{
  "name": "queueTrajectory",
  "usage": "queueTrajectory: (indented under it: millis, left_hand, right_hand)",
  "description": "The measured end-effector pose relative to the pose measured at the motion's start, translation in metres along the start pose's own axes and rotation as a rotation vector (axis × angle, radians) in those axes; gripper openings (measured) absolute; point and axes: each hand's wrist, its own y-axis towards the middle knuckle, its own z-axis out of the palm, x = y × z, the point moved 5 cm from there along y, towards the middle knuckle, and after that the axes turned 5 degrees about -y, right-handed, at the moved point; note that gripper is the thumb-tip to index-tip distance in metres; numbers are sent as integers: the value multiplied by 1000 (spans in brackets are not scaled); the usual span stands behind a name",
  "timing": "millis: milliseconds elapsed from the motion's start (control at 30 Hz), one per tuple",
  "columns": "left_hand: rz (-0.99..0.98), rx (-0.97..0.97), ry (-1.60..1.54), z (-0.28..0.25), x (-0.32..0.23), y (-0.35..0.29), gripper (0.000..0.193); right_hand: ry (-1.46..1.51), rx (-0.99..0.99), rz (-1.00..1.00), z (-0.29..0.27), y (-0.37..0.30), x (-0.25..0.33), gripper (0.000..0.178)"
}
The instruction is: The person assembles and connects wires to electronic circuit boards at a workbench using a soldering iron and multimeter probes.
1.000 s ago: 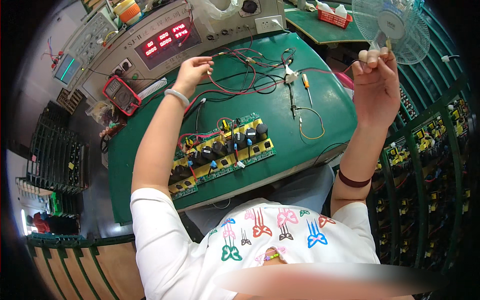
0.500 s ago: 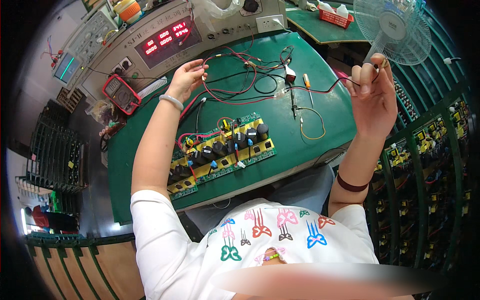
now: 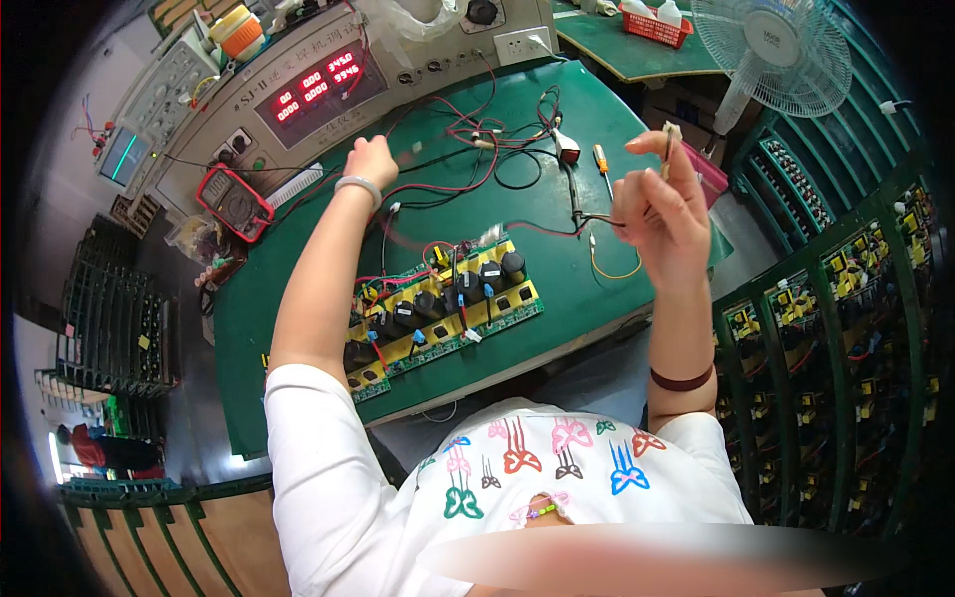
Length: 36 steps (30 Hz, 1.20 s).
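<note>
Your right hand (image 3: 665, 204) is lifting above the green bench mat (image 3: 298, 328), fingers curled and pinching a thin probe-like tool (image 3: 668, 149) upright between thumb and forefinger; a dark lead seems to be trailing from the hand back toward the mat, though how it joins the tool cannot be made out. Holding it raised is probably keeping the tip clear of the circuit board (image 3: 443, 303). Your left hand (image 3: 371, 159) is reaching to the far side of that board, loosely closed on the tangle of red and black test wires (image 3: 468, 149); whether it is actually gripping one cannot be told. The board itself is lying just in front of your chest, its black capacitors facing up. Left of the board a red multimeter (image 3: 234, 202) is sitting, and beyond the board the test console's red digital display (image 3: 320, 88) is glowing. An orange-handled screwdriver (image 3: 602, 167) is lying right of the wires, and a fan (image 3: 774, 50) is standing beyond the right hand.
</note>
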Motion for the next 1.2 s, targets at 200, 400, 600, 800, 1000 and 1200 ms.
queueTrajectory:
  millis: [200, 400, 600, 800, 1000, 1200]
  left_hand:
    - [777, -98, -303, 7, -119, -16, 51]
    - [629, 221, 5, 50, -143, 13, 41]
    - [573, 51, 25, 14, -157, 50, 13]
    - [792, -464, -20, -50, -215, 70, 14]
    - [893, -516, -208, -31, -247, 89, 22]
    - [872, -197, -193, 32, -206, 81, 98]
  right_hand:
    - [1, -125, -75, -10, -16, -70, 28]
    - [-252, -362, -291, -31, -32, -116, 21]
    - [-290, -416, -339, -32, -31, -112, 25]
    - [-361, -398, -483, -29, -33, -110, 28]
    - [-417, -373, -526, -26, -31, -112, 32]
    - [-502, -306, -489, -22, -26, -119, 26]
